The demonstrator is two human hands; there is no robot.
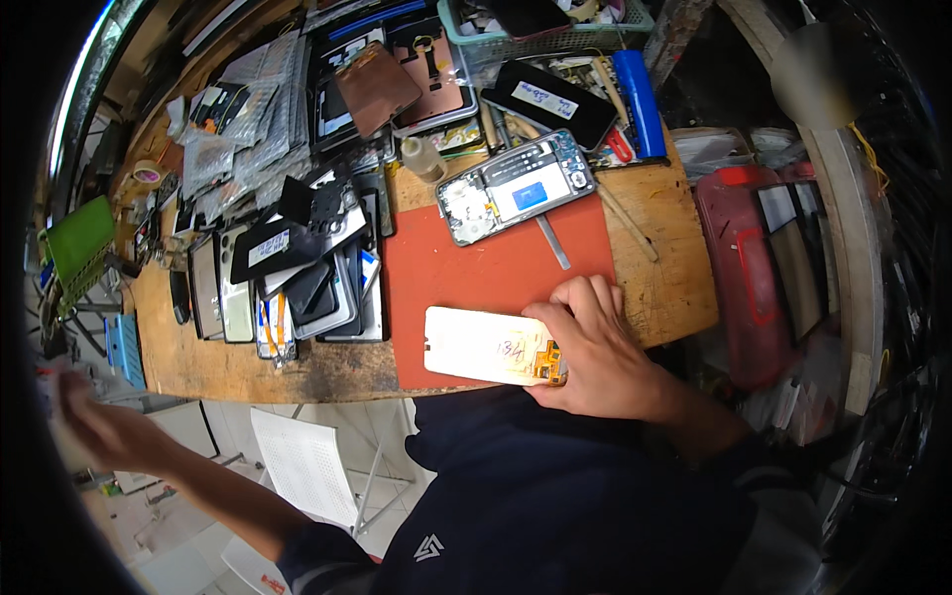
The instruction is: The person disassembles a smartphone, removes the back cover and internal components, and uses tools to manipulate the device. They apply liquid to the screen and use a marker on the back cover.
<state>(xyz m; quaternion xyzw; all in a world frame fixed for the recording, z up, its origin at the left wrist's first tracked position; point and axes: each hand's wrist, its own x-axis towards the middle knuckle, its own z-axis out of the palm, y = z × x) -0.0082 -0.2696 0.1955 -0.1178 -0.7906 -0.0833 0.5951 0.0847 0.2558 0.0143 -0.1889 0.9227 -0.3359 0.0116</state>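
My right hand [595, 347] grips a phone display panel [481, 342] by its right end, thumb and fingers on opposite edges. The panel's pale back, with handwriting and an orange flex cable, faces up above the red work mat [436, 258]. Beyond it an opened phone body [516, 188] lies tilted on the mat, battery and circuit board exposed. A thin metal spudger [553, 244] sticks out from beneath that body. Far to the left, off the table, my left hand [94, 426] is stretched out and smeared by motion; its fingers cannot be made out.
Stacked phones and screens [317, 268] crowd the table's left side, with bubble-wrap bags [243, 129] behind. A small bottle [423, 159] stands near the mat's far edge. A wooden-handled brush [630, 223] and blue roll [640, 104] lie right. A white chair [307, 466] stands below.
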